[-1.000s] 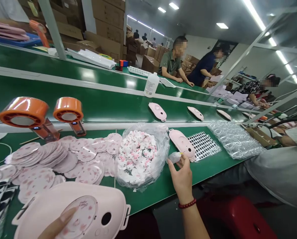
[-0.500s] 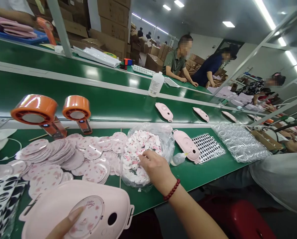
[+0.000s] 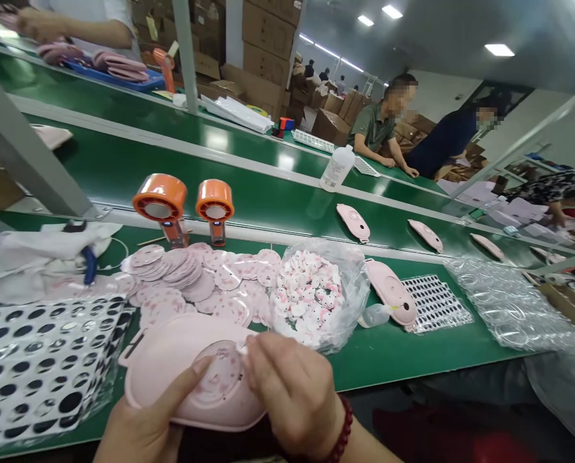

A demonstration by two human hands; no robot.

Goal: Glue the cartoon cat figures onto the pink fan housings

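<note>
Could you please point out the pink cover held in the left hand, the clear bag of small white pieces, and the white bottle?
Pink cover (image 3: 169, 354): head view, left part of its shell.
Clear bag (image 3: 356, 292): head view, its crumpled right side.
White bottle (image 3: 336, 170): head view, middle of its body.

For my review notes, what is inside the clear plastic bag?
The bag holds small white and pink pieces; the top layer hides most of what lies beneath.

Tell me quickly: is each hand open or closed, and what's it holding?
Left hand: closed, holding the pink case.
Right hand: closed in a pinch over the case, with a small white piece at its fingertips.
</note>
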